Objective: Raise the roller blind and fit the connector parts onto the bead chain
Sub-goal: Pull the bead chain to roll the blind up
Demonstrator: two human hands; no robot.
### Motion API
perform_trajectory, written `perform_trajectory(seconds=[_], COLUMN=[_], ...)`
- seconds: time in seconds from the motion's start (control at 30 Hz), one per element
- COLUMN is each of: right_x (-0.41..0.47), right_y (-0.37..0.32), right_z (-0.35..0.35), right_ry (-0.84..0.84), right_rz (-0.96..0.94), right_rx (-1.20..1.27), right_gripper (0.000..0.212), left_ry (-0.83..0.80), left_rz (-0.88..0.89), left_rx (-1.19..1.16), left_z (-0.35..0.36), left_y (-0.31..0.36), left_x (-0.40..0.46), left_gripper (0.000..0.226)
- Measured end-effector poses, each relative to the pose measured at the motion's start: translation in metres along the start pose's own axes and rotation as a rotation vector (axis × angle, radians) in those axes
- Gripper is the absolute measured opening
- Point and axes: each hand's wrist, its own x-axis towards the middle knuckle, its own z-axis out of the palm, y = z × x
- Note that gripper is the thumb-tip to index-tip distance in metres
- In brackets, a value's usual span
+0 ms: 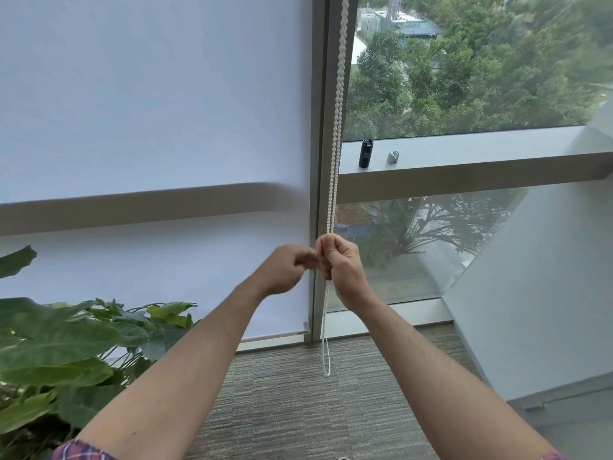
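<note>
A white bead chain [337, 111] hangs down the window frame in a doubled strand and ends in a loop [326, 360] above the carpet. My right hand [341, 263] is closed around the chain at mid height. My left hand [285, 268] sits just left of it, blurred, fingers pinched toward the chain; whether it grips the chain I cannot tell. The white roller blind [149, 111] covers the left window down to its bottom bar [275, 335] near the floor. A small grey connector part [393, 157] lies on the window ledge.
A black cylinder [365, 153] stands on the grey ledge [481, 151] next to the connector part. A large-leaved plant [66, 343] fills the lower left. A white slanted wall [537, 293] closes off the right. Striped carpet [298, 393] lies below.
</note>
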Motion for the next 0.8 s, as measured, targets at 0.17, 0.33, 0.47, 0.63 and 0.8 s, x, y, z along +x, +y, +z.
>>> perform_trajectory(seconds=[0.17,0.33,0.47,0.63,0.8], right_x=[-0.006,-0.008,-0.015,-0.028,-0.035], right_y=[0.019,0.023,0.028,0.038,0.046], right_z=[0.003,0.003,0.003,0.001,-0.004], right_ry=[0.002,-0.004,-0.009,-0.023,-0.074], right_rz=[0.052,0.063,0.082,0.143,0.158], right_rx=[-0.040,-0.055,-0.066,-0.082,-0.097], right_gripper=[0.038,0.042,0.048,0.057,0.040], left_ry=[0.194,0.211,0.316,0.368,0.364], left_rz=[0.079,0.209,0.253,0.152,0.166], left_rx=[-0.429,-0.656,-0.650,-0.611,-0.565], left_z=[-0.016,-0.009,0.008,0.028,0.030], left_y=[0.042,0.070,0.073,0.062,0.059], left_x=[0.006,0.004,0.005,-0.003,-0.007], left_gripper=[0.036,0.027,0.038,0.041,0.039])
